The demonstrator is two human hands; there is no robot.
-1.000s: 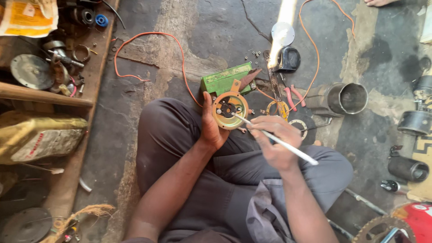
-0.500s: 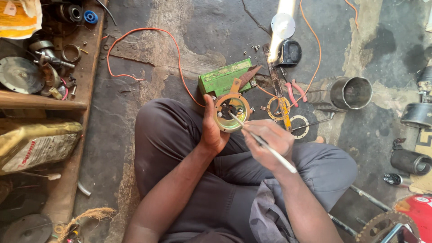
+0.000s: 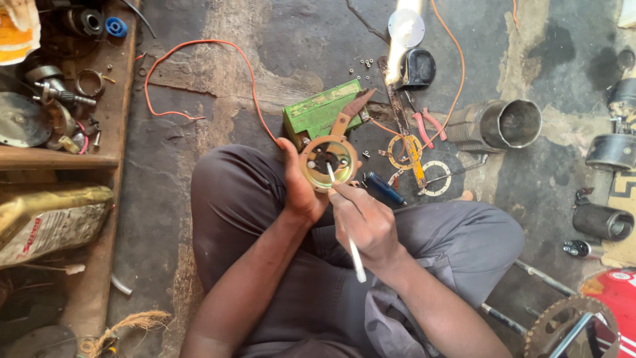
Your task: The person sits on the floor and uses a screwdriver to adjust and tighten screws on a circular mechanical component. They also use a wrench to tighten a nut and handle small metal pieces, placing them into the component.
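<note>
You sit cross-legged on a stained concrete floor (image 3: 199, 79), grey trousers filling the lower middle of the view. To your left runs a low wooden shelf (image 3: 59, 159) cluttered with metal parts, and a crumpled gold-coloured oil container (image 3: 50, 222) lies below it. To your right, on the floor, a ribbed metal cylinder (image 3: 503, 124) lies on its side, its open mouth facing up and to the right. A green battery (image 3: 321, 113) sits just beyond your knees, with an orange wire (image 3: 199, 46) looping from it across the floor to the left.

Your left hand (image 3: 301, 189) is closed around the left edge of a round brass-coloured plate (image 3: 328, 162), holding it face-up above your lap, just in front of the battery. Your right hand (image 3: 368, 222) is closed on a slim white-handled tool (image 3: 348, 229); its shaft runs up between your fingers and its tip rests inside the plate's central opening.

Beyond the plate, red-handled pliers (image 3: 427, 122) lie beside a thin ring gasket (image 3: 437, 178), a yellow-handled tool (image 3: 414, 156) and a blue-handled screwdriver (image 3: 384, 189). Small nuts (image 3: 364, 63) are scattered near a black horn (image 3: 414, 66). A toothed sprocket (image 3: 563, 325) shows at lower right.
</note>
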